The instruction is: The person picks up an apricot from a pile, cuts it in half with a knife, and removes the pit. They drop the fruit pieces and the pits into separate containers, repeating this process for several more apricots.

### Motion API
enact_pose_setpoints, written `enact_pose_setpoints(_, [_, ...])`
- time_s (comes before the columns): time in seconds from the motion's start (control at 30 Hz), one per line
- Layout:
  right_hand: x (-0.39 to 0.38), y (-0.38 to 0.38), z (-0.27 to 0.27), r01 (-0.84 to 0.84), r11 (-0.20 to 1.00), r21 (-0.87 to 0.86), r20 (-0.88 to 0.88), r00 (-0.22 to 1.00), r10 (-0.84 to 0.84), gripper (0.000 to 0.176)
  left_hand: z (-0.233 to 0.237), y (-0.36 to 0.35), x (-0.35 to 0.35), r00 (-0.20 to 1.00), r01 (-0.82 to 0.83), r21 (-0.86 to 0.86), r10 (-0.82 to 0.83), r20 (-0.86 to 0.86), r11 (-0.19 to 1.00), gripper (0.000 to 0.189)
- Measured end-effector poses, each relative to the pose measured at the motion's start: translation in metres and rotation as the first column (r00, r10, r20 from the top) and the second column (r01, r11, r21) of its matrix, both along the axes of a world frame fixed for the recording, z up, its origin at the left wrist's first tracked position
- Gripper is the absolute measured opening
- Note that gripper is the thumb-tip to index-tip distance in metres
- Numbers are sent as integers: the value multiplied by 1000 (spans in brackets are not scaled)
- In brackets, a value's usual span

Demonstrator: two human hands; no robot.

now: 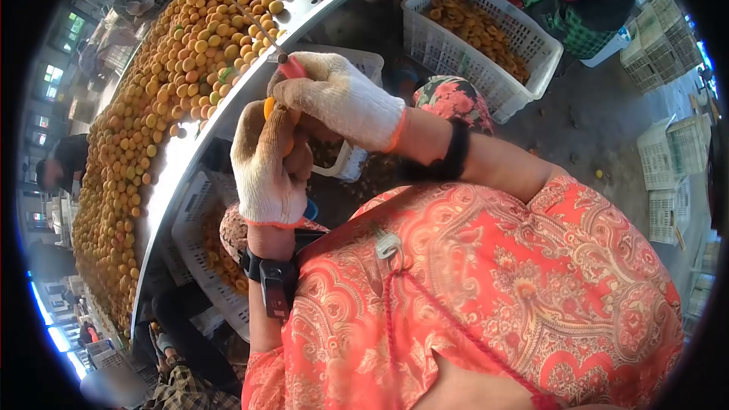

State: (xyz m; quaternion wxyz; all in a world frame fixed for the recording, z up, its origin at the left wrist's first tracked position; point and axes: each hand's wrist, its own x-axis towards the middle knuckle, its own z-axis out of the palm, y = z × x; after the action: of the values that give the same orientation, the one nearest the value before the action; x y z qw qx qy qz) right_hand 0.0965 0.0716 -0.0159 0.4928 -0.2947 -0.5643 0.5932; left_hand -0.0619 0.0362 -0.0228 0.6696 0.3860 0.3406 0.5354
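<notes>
My left hand (269, 163), in a stained white glove, has its fingers closed round an orange fruit (269, 108), mostly hidden by the fingers. Against it, my right hand (342, 99), also gloved, grips the red handle (292, 67) of a tool. Its thin metal shaft (262, 29) points up and left over the table's edge. Many orange-yellow apricots (194, 53) are heaped on the metal table (176, 171) beyond my hands.
A white crate (486, 72) of opened fruit stands at the upper right, another crate (186, 220) at the lower left. Part of a crate (353, 163) shows behind my hands. Stacked crates (661, 38) are far right. Co-workers sit upper right, upper left and lower left.
</notes>
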Motion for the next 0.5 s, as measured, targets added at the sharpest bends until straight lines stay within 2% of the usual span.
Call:
enact_pose_setpoints(0.03, [1,-2,2,-103,978,-181,-158,985,74,15,-2,0,-1,999,23,31,-22,-24,999,19])
enact_pose_setpoints(0.07, [1,-1,-2,-100,978,-185,-157,985,71,15,-2,-1,0,999,25,27,-25,-23,999,19])
enact_pose_setpoints(0.13, [-2,4,-8,-154,939,-309,-211,973,90,15,1,-1,3,998,-21,-34,19,-61,999,18])
enact_pose_setpoints(0.17, [-3,5,-9,-155,940,-304,-213,973,92,15,1,-1,4,998,-23,-29,21,-63,999,18])
enact_pose_setpoints(0.23, [-3,5,-8,-52,992,-118,-40,998,47,13,5,-3,12,996,-88,-112,88,-8,990,21])
enact_pose_setpoints(0.27, [-2,6,-7,-57,992,-115,-41,998,52,13,12,-6,18,993,-116,-105,115,-10,988,26])
enact_pose_setpoints(0.3, [0,5,-5,-61,997,-57,32,998,62,13,12,-7,15,993,-118,-105,118,-12,987,26])
enact_pose_setpoints(0.37, [3,6,-2,-75,995,65,176,982,62,12,9,-7,3,999,2,-41,0,44,999,33])
enact_pose_setpoints(0.4, [3,7,-3,-74,995,71,174,983,61,12,4,-6,-2,999,2,-36,0,41,999,33])
enact_pose_setpoints(0.47, [2,10,-8,-32,951,307,170,985,-22,14,-6,-5,-10,956,136,2,-132,260,991,50])
enact_pose_setpoints(0.5, [2,9,-8,-34,951,309,170,985,-20,14,-5,-6,-8,957,134,4,-130,260,991,50])
